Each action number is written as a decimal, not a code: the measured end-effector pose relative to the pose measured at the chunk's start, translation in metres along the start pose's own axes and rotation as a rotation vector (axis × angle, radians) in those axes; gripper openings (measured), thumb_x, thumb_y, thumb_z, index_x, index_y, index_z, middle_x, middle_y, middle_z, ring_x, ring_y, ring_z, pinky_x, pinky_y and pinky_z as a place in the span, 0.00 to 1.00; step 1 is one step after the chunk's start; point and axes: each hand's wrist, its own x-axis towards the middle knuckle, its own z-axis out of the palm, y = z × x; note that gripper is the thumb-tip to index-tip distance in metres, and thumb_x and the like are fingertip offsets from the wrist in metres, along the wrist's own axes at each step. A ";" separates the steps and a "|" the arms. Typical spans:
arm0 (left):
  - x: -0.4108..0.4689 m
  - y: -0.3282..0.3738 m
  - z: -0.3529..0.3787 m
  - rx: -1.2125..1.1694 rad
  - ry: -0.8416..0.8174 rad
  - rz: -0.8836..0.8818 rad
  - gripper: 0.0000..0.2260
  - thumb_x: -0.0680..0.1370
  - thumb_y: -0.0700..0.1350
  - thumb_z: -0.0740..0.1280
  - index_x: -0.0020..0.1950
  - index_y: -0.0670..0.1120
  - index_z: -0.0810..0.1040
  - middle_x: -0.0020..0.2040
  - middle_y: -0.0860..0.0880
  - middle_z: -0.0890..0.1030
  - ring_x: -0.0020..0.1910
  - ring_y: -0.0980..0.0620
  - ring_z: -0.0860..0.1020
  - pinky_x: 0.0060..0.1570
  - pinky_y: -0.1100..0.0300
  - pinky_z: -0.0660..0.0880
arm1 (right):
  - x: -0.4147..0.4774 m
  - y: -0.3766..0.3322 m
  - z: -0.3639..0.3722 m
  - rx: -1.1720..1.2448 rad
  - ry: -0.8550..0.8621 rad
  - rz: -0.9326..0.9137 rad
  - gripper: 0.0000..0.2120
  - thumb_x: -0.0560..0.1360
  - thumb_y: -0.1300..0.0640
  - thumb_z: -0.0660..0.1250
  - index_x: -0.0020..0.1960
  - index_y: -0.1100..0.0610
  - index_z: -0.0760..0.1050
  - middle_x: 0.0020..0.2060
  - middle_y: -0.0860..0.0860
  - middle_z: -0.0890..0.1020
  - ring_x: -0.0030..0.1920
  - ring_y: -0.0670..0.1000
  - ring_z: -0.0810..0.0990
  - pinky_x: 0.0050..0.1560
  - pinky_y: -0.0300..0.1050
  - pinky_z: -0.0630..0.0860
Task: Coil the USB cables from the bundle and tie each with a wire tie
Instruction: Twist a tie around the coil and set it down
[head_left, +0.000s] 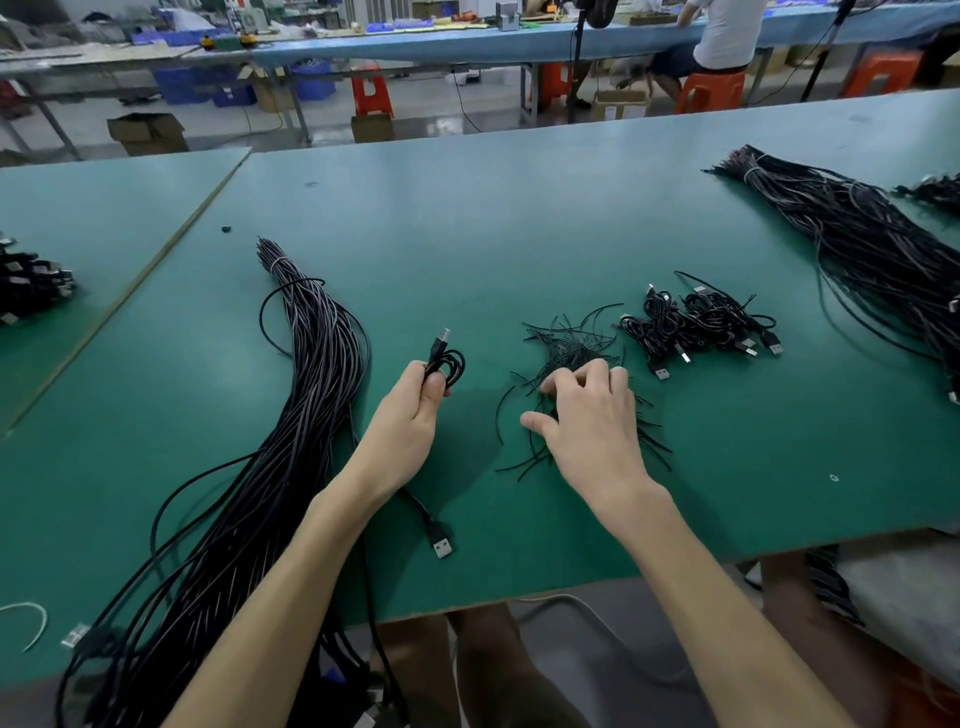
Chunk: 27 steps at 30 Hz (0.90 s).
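Note:
My left hand (410, 415) grips a small coil of black USB cable (448, 361), its small plug pointing up. The cable's tail runs under my wrist to a USB-A plug (441, 543) lying on the green table (467, 234). My right hand (587, 415) rests on a loose pile of short black wire ties (569, 348), fingers curled down into it; whether it pinches a tie is hidden. A long bundle of black cables (306, 395) lies to the left, bound near its far end.
Several coiled, tied cables (701, 325) lie right of the ties. A second big cable bundle (857, 244) stretches along the right side. More cable ends (31, 286) sit at the far left. The table's front edge runs just under my forearms.

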 end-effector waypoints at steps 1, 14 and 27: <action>0.000 0.000 0.000 0.009 0.007 -0.002 0.16 0.88 0.52 0.53 0.51 0.41 0.69 0.34 0.70 0.74 0.32 0.62 0.69 0.38 0.55 0.65 | -0.002 -0.001 0.000 -0.016 -0.011 0.004 0.17 0.80 0.44 0.68 0.63 0.53 0.75 0.58 0.52 0.71 0.60 0.54 0.65 0.64 0.47 0.66; 0.001 0.001 0.001 -0.018 0.008 -0.011 0.14 0.88 0.47 0.54 0.51 0.38 0.69 0.33 0.67 0.74 0.32 0.58 0.64 0.38 0.55 0.63 | -0.002 -0.021 -0.001 0.068 0.072 -0.109 0.14 0.82 0.46 0.66 0.64 0.51 0.78 0.59 0.49 0.73 0.62 0.52 0.65 0.63 0.47 0.62; 0.002 0.001 0.000 -0.141 0.007 -0.059 0.12 0.84 0.50 0.56 0.49 0.44 0.72 0.36 0.59 0.72 0.36 0.52 0.66 0.43 0.51 0.64 | -0.013 -0.062 0.004 -0.382 -0.139 -0.122 0.07 0.75 0.60 0.69 0.51 0.57 0.74 0.53 0.56 0.73 0.57 0.58 0.67 0.50 0.50 0.56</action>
